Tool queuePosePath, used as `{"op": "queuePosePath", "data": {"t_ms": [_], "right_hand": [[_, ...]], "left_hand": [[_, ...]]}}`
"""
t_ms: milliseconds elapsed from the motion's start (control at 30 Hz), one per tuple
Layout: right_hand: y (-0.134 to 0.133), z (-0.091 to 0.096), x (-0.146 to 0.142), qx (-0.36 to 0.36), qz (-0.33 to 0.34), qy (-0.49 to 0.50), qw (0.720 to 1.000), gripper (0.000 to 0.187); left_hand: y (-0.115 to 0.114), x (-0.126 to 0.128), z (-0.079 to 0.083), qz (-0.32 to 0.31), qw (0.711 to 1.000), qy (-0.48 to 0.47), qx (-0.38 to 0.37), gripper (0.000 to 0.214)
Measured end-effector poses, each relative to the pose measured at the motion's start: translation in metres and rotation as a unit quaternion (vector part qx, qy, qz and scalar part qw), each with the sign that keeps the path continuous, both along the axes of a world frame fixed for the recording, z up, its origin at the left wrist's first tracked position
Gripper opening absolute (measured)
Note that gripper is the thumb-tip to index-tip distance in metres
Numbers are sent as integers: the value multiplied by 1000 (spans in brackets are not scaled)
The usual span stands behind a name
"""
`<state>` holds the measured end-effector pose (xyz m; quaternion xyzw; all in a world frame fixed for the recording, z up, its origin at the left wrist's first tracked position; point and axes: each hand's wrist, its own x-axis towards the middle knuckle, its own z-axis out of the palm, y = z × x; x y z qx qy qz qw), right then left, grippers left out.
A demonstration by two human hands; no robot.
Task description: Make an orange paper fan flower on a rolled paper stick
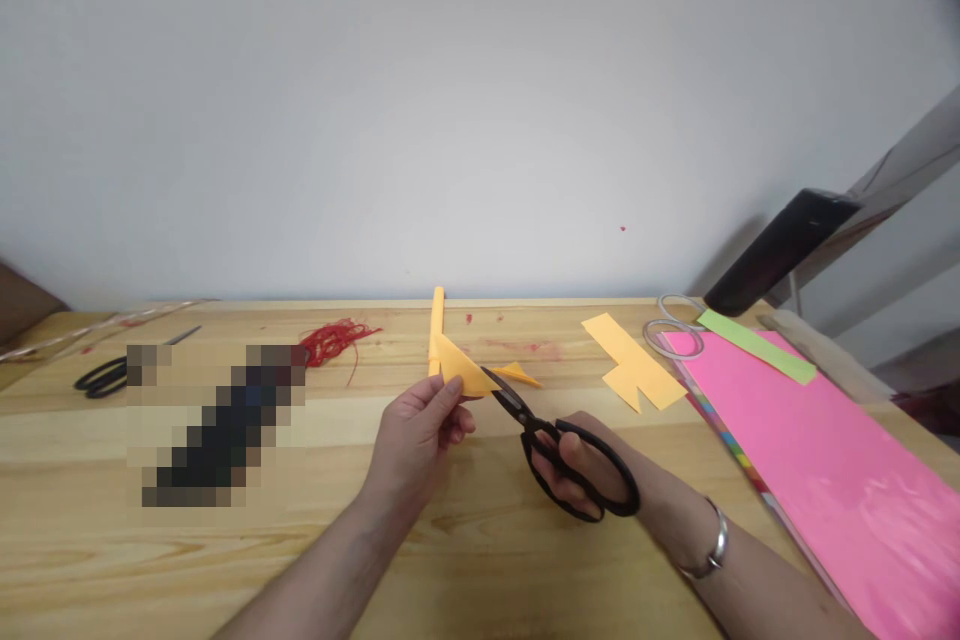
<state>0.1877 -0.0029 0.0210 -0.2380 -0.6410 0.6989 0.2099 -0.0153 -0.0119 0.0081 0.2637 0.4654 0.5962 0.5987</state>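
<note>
Between the thumb and fingers of my left hand (420, 425) is a folded piece of orange paper (466, 370), its pointed end turned to the right. My right hand (581, 465) grips black-handled scissors (529, 420), thumb and fingers through the loops. The blade tips meet the right corner of the paper; whether they are cutting into it I cannot tell. A rolled orange paper tube (437, 320) stands out behind the held piece. Just beyond the blades a small orange paper scrap (521, 375) lies on the wooden table (480, 540).
Cut orange paper pieces (630, 360) lie to the right, near a pink paper pack (810, 450) with a green strip (757, 345) on it. A black cylinder (780, 250) leans at the back right. Red thread (334, 342) and other black scissors (105, 377) are left, by a blurred patch.
</note>
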Motion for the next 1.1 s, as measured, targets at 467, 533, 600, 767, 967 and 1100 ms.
{"op": "queuePosePath", "data": {"t_ms": [467,533,600,767,967,1100], "right_hand": [[-1,-5,1,-43,7,-11,999,67],[-1,-4,1,-45,10,-19,999,67],[-1,-3,2,-45,15,-17,999,67],[-1,0,1,-25,8,0,1000,67],[-1,2,-1,-9,0,2,1000,64],[0,2,-1,17,3,16,1000,60]], "left_hand": [[0,1,-3,-16,1000,8,-5,16],[0,1,-4,-19,1000,10,-6,16],[-1,0,-5,-23,1000,14,-7,16],[-1,1,-6,-36,999,19,-9,16],[0,2,-3,-27,1000,15,-5,16],[0,3,-1,-24,1000,19,-4,16]]}}
